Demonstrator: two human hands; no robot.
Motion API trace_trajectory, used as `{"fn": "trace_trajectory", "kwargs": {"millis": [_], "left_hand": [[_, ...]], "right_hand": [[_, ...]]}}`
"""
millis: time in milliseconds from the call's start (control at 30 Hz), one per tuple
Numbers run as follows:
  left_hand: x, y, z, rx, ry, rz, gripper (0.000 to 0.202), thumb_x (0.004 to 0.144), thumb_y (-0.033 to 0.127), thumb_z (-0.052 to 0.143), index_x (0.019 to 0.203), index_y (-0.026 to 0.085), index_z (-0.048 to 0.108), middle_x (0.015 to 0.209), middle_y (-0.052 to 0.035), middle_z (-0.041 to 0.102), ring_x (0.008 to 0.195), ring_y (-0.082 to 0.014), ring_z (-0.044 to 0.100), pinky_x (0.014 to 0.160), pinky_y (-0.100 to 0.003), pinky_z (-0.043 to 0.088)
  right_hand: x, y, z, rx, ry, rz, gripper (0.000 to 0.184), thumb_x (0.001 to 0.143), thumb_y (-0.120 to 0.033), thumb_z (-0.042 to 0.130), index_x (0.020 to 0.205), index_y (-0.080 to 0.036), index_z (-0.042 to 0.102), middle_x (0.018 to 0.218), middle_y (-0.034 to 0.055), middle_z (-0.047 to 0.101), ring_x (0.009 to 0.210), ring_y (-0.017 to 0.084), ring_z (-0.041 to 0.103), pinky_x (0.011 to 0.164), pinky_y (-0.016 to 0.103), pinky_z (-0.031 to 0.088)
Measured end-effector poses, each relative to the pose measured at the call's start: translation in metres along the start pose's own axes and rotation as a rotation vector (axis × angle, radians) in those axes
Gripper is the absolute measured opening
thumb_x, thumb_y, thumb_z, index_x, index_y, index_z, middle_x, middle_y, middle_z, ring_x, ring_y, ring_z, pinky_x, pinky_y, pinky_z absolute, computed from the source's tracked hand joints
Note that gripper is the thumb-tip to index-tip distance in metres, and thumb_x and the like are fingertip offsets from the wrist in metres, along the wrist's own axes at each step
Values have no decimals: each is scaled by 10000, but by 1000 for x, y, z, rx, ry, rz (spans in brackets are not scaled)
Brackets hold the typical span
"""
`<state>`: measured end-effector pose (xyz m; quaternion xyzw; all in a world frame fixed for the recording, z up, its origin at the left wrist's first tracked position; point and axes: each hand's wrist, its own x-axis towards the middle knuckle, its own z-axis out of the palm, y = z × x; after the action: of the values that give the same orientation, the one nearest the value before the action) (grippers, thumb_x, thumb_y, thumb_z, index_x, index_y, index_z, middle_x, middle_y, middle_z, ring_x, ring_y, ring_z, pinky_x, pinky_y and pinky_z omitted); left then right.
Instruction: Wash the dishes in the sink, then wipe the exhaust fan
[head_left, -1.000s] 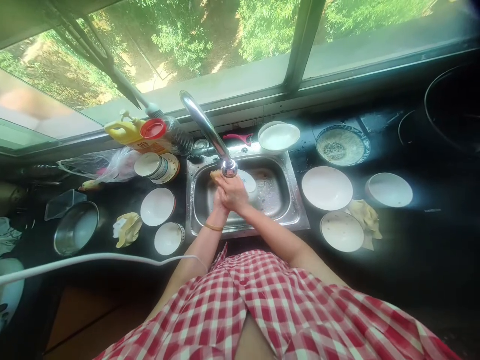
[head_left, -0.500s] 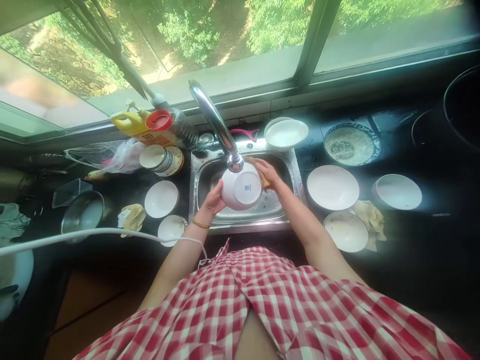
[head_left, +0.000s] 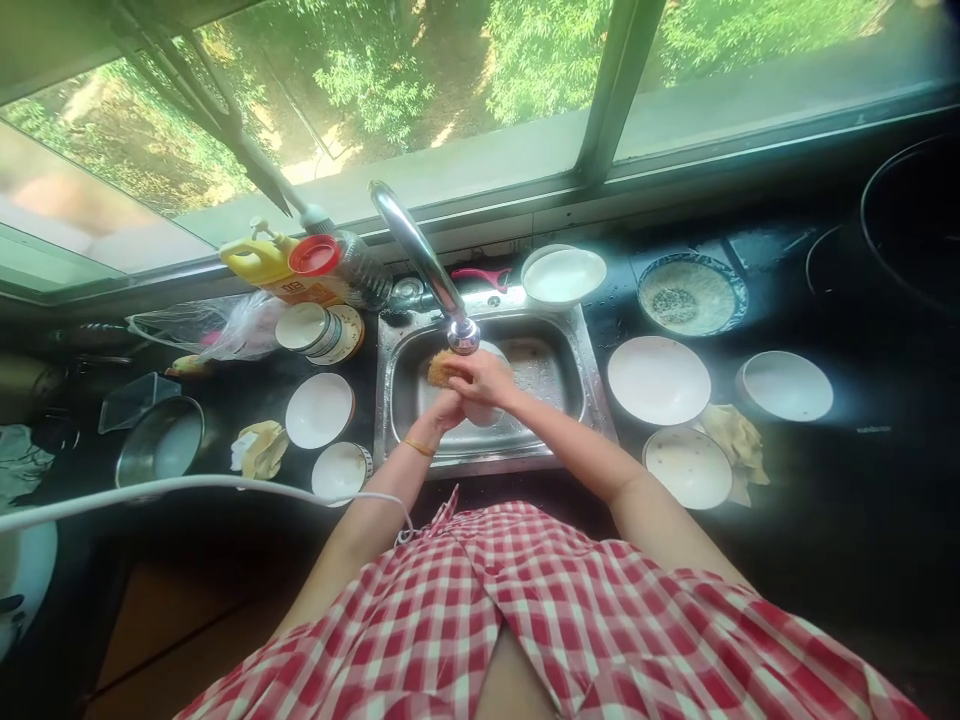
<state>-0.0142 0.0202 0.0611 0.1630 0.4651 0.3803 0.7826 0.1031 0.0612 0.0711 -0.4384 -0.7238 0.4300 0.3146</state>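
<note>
Both my hands are over the steel sink (head_left: pixel 577 352), just under the spout of the curved tap (head_left: pixel 420 262). My right hand (head_left: pixel 487 380) is closed on a brown sponge (head_left: pixel 442 367) and presses it onto a white bowl (head_left: pixel 481 410). Beneath it my left hand (head_left: pixel 448 410) grips that bowl, which is mostly hidden by both hands. A gold bangle sits on my left wrist.
White bowls and plates (head_left: pixel 658 379) lie on the dark counter on both sides of the sink, with yellow rags (head_left: pixel 739 438) among them. A yellow oil bottle (head_left: pixel 277 265), a tin, a plastic bag and a steel pot (head_left: pixel 160 440) stand left. A white cable (head_left: pixel 187 488) crosses the counter's front edge.
Half a second ago the bowl was held up with its base towards me and the sponge behind it. Now the bowl is lower and my right hand has come across on top of it.
</note>
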Motion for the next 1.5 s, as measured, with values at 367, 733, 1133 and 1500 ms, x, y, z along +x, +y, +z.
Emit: {"fn": "trace_trajectory", "kwargs": {"millis": [367,733,1133,1500], "left_hand": [[4,19,20,-342,171,78,381,910,191,554,1268,84,630,1085,-136,758,1198,-275,649,1110,-437,455],[16,1,49,-318,339,179,426,1042,398,380,1166,130,686,1261,-107,694,1288,-190,579,1107,-293,452],[-20,22,4,-277,137,137,554,1002,526,393,1376,161,574,1362,-115,642,1380,-271,494,1148,-431,411],[-10,17,3,-106,152,-13,364,967,364,565,1257,169,670,1151,-92,743,1216,-251,629,1116,-386,445]], "right_hand": [[-44,79,-16,369,541,478,580,926,-433,468,1412,-122,531,1461,158,533,1372,249,489,1179,435,354],[20,-2,6,-228,219,258,424,935,-300,534,1339,-181,586,1374,140,583,1198,302,576,1025,457,472],[-54,56,15,245,501,441,531,946,-354,405,1436,-167,482,1525,147,444,1435,256,384,1207,503,279],[5,11,-15,85,182,127,343,866,-284,575,1177,-246,715,1285,43,662,1235,265,580,1109,418,432]]}}
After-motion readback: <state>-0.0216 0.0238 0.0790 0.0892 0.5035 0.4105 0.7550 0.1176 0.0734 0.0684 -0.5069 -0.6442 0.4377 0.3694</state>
